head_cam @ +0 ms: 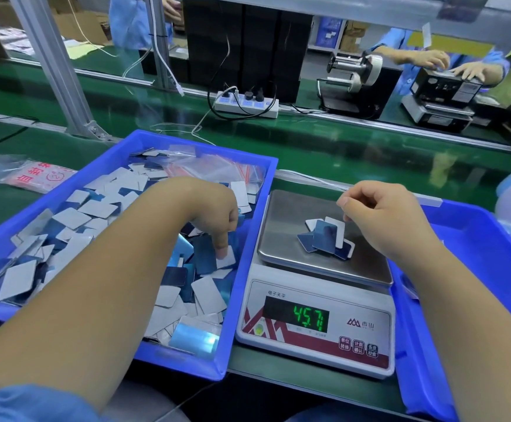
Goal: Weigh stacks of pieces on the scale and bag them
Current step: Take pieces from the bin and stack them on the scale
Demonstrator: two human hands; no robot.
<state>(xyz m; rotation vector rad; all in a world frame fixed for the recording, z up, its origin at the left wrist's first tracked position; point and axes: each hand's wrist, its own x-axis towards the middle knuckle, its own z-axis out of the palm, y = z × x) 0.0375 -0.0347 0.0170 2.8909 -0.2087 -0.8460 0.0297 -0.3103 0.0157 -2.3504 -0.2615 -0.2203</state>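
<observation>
Blue tray (249, 190), left of the scale (315, 306) on the green counter (324, 153): holds loose blue-and-white pieces (77, 214) and clear bags (217, 167). Left hand (214, 216): inside the tray, fingers curled, index fingertip pressing one white piece (226, 260). Scale pan (281, 226): steel, carrying a small untidy heap of pieces (325, 237); display reads 45.7. Right hand (379, 216): over the pan, fingers curled; whether it pinches a piece cannot be told. Second blue tray (473, 239): right of the scale.
</observation>
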